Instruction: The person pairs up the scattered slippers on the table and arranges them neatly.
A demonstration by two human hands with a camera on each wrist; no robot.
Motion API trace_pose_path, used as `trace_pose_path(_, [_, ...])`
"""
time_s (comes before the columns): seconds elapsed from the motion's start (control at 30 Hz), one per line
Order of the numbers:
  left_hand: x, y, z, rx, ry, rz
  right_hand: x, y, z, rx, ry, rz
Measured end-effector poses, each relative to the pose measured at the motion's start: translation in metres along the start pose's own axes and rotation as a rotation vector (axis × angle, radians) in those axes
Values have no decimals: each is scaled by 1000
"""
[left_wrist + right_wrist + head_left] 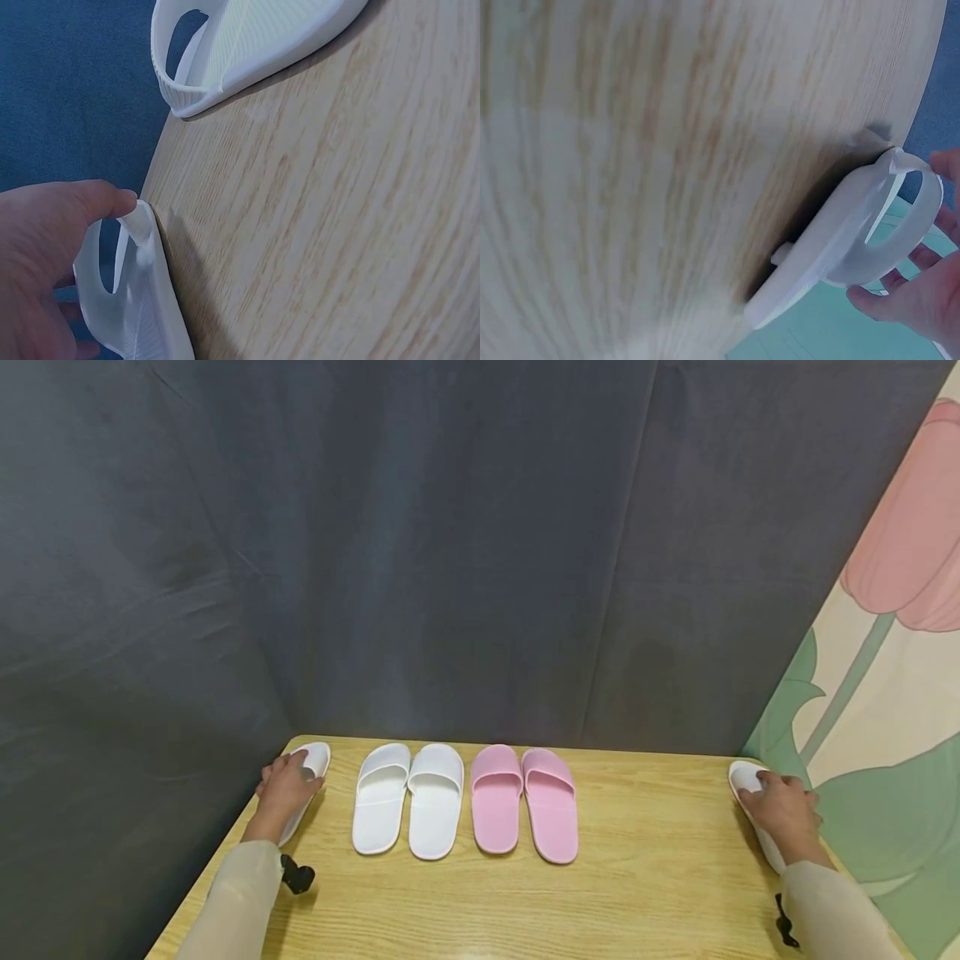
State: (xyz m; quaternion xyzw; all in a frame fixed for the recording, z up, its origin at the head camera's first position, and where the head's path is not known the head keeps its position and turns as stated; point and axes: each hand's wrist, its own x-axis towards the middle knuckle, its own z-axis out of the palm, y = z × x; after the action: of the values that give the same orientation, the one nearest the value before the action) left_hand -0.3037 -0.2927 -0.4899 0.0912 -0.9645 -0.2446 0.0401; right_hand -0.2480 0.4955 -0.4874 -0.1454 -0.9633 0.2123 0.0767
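Observation:
At the table's far left corner my left hand (287,787) grips a white slipper (317,758) across its strap. The left wrist view shows the thumb on the inner side of that slipper (157,307), the other fingers partly hidden on the far side. Over at the right edge, my right hand (786,814) holds another white slipper (744,777) by the strap, thumb on one side and fingers on the other. In the right wrist view this slipper (836,225) casts a dark shadow on the wood along its side.
Between the hands, a pair of white slippers (437,814) and a pair of pink slippers (497,814) lie side by side, toes toward the back edge of the wooden table (525,910). A dark curtain (465,552) hangs behind; a flower-patterned cloth (900,710) is at right.

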Motion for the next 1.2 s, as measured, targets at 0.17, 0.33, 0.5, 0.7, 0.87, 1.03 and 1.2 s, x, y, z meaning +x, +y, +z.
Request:
trace_pose_path(0.17, [-1,-1,0,-34,24,-5,-1,0,-2,-6,-30,-9])
trace_pose_path(0.33, [-2,-3,1,-67,46,-12,-2,2,-2,-20,-54,-1])
trace_pose_path(0.5, [-2,-5,3,-77,43,-21,0,4,1,-1,-79,14])
trace_pose_path(0.7, [-1,-5,4,-57,23,-51,0,4,-1,30,-124,50])
trace_pose_path(0.87, [-2,-3,2,-34,16,-54,1,4,-1,18,-149,48])
trace_pose_path(1.03, [-4,-4,1,-29,2,-58,2,4,-2,6,-181,38])
trace_pose_path(1.2, [-4,-5,-1,-16,-25,-43,3,3,-3,-22,-196,27])
